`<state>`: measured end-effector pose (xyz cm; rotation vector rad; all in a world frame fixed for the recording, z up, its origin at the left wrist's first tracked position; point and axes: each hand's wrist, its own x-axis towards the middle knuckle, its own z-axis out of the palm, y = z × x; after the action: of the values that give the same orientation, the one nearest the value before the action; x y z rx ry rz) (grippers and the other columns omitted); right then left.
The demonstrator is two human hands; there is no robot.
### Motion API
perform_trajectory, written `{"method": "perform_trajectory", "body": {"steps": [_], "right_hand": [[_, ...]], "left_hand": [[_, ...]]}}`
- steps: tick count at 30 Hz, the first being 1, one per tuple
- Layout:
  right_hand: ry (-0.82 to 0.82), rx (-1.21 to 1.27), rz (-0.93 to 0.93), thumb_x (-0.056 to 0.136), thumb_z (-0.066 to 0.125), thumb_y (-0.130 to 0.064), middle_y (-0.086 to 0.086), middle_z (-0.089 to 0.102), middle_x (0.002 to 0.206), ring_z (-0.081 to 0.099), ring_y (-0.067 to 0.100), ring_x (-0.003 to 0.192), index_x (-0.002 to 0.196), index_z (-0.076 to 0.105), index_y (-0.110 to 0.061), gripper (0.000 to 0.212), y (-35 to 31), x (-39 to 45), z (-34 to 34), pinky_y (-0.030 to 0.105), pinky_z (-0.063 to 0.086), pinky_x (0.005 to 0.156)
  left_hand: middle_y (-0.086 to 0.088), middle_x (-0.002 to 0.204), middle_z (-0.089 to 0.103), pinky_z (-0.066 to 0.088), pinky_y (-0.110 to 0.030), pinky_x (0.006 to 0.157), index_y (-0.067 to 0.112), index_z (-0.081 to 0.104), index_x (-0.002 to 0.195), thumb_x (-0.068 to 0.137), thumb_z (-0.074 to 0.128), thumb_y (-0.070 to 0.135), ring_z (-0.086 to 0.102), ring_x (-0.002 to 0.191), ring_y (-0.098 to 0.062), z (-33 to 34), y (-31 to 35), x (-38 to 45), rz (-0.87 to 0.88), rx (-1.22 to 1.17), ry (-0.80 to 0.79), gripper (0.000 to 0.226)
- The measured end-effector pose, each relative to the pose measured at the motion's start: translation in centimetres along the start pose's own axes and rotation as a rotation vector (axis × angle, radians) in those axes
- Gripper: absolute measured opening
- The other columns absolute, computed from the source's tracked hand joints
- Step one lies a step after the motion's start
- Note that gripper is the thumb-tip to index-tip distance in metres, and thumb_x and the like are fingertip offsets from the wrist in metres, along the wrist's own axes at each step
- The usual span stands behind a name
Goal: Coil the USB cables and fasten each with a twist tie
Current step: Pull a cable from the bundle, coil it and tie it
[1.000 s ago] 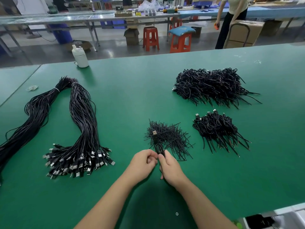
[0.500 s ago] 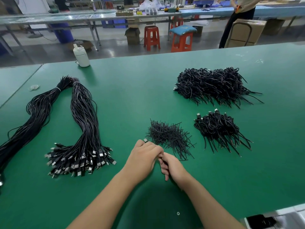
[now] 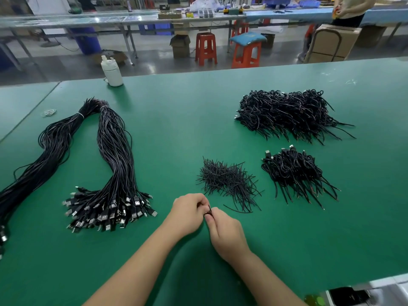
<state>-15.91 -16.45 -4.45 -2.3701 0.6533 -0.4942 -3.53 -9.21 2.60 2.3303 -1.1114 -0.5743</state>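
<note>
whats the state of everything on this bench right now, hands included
left hand: fingers curled, pinching a small black cable bundle
right hand: pinching the same bundle
cable bundle: mostly hidden between the fingers
twist ties: loose pile
uncoiled cables: long, banded at the top
small coiled pile: heaped
large coiled pile: heaped
white bottle: upright

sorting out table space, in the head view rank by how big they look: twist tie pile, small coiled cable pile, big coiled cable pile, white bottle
1. big coiled cable pile
2. small coiled cable pile
3. twist tie pile, close to the small coiled pile, so that order is unsure
4. white bottle, though it stands farthest from the camera
</note>
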Motion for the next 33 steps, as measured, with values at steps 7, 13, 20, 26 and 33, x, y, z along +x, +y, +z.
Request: {"method": "perform_trajectory", "body": {"steps": [7, 13, 20, 26, 33], "right_hand": [[0.069, 0.005, -0.024, 0.101, 0.048, -0.029, -0.005, 0.052, 0.07, 0.049, 0.02, 0.062, 0.083, 0.055, -0.016, 0.024, -0.4, -0.4, -0.2, 0.036, 0.037, 0.058], [0.049, -0.036, -0.043, 0.103, 0.046, -0.028, -0.001, 0.054, 0.073, 0.05, 0.022, 0.064, 0.085, 0.057, -0.013, 0.025, -0.8, -0.6, -0.3, 0.034, 0.034, 0.06], [-0.008, -0.18, -0.12, 0.103, 0.043, -0.029, 0.003, 0.061, 0.078, 0.058, 0.026, 0.068, 0.093, 0.061, -0.012, 0.027, -1.5, -0.5, -0.5, 0.037, 0.039, 0.061], [0.077, -0.243, -0.144, 0.086, 0.068, -0.014, -0.002, 0.056, 0.059, 0.054, 0.02, 0.047, 0.075, 0.062, -0.012, 0.013, -1.8, -0.6, -0.6, 0.03, 0.04, 0.041], [0.071, -0.406, -0.175, 0.071, 0.086, -0.025, -0.009, 0.049, 0.053, 0.047, 0.008, 0.041, 0.066, 0.056, -0.021, 0.031, -1.8, -0.4, -0.4, 0.023, 0.035, 0.038]], "left_hand": [[0.014, 0.073, 0.06, 0.035, -0.016, 0.059, 0.031, 0.059, 0.075, 0.093, 0.06, 0.023, 0.054, 0.07, -0.003, -0.2, 0.0, -0.2, -0.087, -0.065, -0.047, 0.019], [0.014, 0.069, 0.057, 0.042, -0.028, 0.075, 0.031, 0.061, 0.077, 0.092, 0.061, 0.026, 0.051, 0.071, -0.009, -0.6, 0.2, -0.3, -0.05, -0.008, -0.056, 0.016], [0.009, 0.072, 0.065, 0.045, -0.024, 0.061, 0.026, 0.066, 0.075, 0.084, 0.073, 0.034, 0.06, 0.07, -0.009, -1.1, 0.0, -0.9, -0.101, 0.06, 0.03, 0.013], [0.006, 0.05, 0.051, 0.031, -0.024, 0.048, 0.024, 0.062, 0.06, 0.089, 0.063, 0.046, 0.045, 0.05, -0.009, -1.2, 0.3, -1.2, -0.044, 0.107, -0.058, 0.037], [0.008, 0.088, 0.072, 0.044, -0.029, 0.086, 0.026, 0.074, 0.088, 0.087, 0.064, 0.028, 0.06, 0.088, -0.015, -1.7, 0.8, -1.5, 0.055, 0.272, -0.042, 0.01]]}}
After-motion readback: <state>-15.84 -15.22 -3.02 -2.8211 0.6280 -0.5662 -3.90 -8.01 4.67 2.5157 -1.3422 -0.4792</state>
